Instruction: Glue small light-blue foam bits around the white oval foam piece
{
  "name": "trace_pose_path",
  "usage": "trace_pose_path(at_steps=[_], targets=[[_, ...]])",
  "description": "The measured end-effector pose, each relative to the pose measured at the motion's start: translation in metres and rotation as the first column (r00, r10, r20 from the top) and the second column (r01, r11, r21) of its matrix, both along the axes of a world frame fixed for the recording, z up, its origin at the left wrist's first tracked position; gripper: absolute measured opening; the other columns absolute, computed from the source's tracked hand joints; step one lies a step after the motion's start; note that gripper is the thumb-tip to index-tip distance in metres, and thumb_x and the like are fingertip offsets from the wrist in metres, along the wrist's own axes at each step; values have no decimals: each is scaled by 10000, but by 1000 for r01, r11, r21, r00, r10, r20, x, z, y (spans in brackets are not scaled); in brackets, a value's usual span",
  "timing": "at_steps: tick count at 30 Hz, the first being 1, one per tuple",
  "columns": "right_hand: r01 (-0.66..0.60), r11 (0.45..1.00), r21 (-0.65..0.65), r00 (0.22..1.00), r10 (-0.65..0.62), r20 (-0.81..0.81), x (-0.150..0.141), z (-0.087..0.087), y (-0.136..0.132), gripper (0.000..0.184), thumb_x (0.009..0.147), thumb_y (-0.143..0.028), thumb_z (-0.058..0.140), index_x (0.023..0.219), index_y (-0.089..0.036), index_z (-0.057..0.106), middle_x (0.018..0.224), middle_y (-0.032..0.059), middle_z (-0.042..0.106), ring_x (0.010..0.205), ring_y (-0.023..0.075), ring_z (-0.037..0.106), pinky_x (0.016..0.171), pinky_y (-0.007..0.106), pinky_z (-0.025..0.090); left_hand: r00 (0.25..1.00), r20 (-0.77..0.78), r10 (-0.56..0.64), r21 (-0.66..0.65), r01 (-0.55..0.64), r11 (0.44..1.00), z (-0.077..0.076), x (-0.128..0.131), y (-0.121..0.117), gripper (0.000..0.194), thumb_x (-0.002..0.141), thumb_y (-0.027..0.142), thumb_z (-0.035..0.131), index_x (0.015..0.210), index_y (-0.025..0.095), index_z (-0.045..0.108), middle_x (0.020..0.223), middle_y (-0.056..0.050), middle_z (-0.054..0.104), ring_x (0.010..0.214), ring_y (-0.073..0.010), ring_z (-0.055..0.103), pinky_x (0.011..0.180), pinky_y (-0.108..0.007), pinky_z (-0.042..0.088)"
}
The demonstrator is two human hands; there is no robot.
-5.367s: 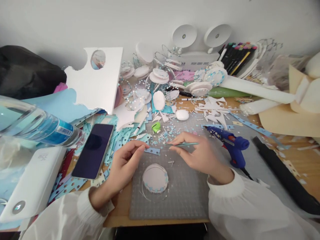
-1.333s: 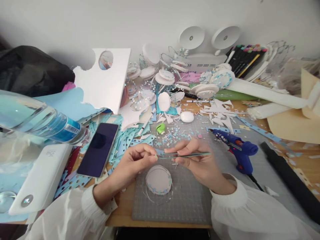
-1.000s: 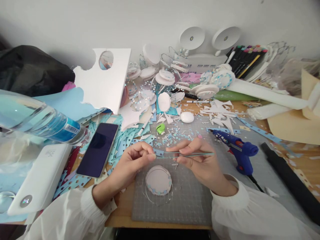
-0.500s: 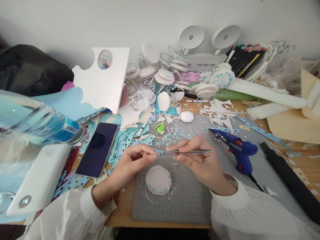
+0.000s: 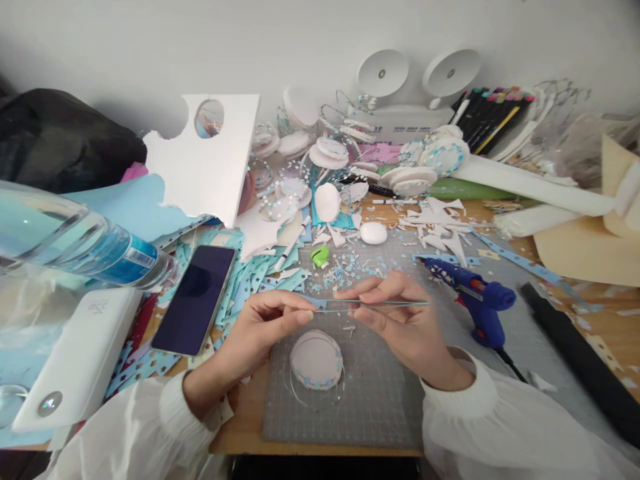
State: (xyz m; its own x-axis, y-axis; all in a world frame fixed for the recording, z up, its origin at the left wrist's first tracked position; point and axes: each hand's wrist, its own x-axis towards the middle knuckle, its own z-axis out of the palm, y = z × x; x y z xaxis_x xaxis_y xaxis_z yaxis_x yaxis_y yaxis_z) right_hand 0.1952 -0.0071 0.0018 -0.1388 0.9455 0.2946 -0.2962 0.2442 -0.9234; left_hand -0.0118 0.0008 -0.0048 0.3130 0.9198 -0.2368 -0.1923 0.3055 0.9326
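Thumb and forefinger of my left hand (image 5: 275, 321) pinch the left end of a thin pale-blue strip (image 5: 333, 310). My right hand (image 5: 395, 317) holds it between thumb and fingers, and one end sticks out to the right past the fingers. The strip looks doubled, as two narrow lines span the gap between the hands; whether it is paper or wire I cannot tell. Below the hands, a round white foam disc (image 5: 316, 360) with small blue stars along its edge lies on the grey cutting mat (image 5: 385, 407). A loop of clear thin wire curves around the disc.
A blue glue gun (image 5: 475, 293) lies right of my right hand. Left are a phone (image 5: 195, 300), a white power bank (image 5: 83, 360) and a water bottle (image 5: 100, 243). Beyond the hands are a green cutter-like piece (image 5: 320, 257), foam scraps and several star-decorated discs.
The strip has shifted slightly, its right end reaching a little farther right, and its lower line between the hands has tilted. Both hands stay nearly in place.
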Motion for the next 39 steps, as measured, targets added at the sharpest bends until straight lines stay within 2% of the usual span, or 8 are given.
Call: trace_pose_path(at_steps=[7, 12, 23, 30, 39], targets=[[19, 992, 124, 995, -31, 95, 3, 0, -3, 259, 770, -42, 709, 909, -257, 670, 986, 15, 748, 932, 186, 714, 819, 354, 595, 1000, 11, -23, 36, 22, 999, -1, -1, 0, 77, 715, 301, 804, 768, 245, 803, 783, -22, 763, 688, -122, 638, 650, -197, 501], [0, 979, 206, 994, -22, 104, 1, 1, -4, 309, 765, -20, 699, 940, -274, 673, 973, 4, 750, 914, 183, 717, 779, 337, 596, 999, 12, -34, 66, 33, 997, -1, 0, 1, 70, 727, 297, 797, 780, 252, 804, 795, -19, 762, 690, -120, 635, 652, -199, 498], [10, 991, 137, 995, -23, 94, 2, -2, -3, 210, 774, -82, 719, 893, -245, 664, 948, 30, 750, 895, 197, 723, 766, 354, 609, 999, -35, -18, 48, 19, 999, -1, 0, 1, 117, 697, 327, 810, 738, 218, 795, 722, -31, 733, 641, -130, 608, 614, -219, 494], [-18, 997, 69, 999, 15, 44, 1, 0, -4, 197, 781, -79, 712, 874, -243, 655, 951, 21, 750, 907, 192, 724, 740, 324, 622, 999, -43, -6, 50, 8, 999, 0, -1, 1, 152, 688, 342, 812, 701, 195, 775, 669, -27, 691, 607, -122, 565, 586, -217, 470], [11, 1000, 7, 1000, -11, 22, 1, -3, -4, 185, 786, -95, 717, 855, -251, 644, 936, 7, 748, 923, 179, 719, 745, 314, 626, 1000, -6, -12, 36, 12, 999, 4, 2, 0, 228, 722, 375, 779, 677, 165, 703, 520, 42, 450, 504, -71, 366, 497, -184, 324]])
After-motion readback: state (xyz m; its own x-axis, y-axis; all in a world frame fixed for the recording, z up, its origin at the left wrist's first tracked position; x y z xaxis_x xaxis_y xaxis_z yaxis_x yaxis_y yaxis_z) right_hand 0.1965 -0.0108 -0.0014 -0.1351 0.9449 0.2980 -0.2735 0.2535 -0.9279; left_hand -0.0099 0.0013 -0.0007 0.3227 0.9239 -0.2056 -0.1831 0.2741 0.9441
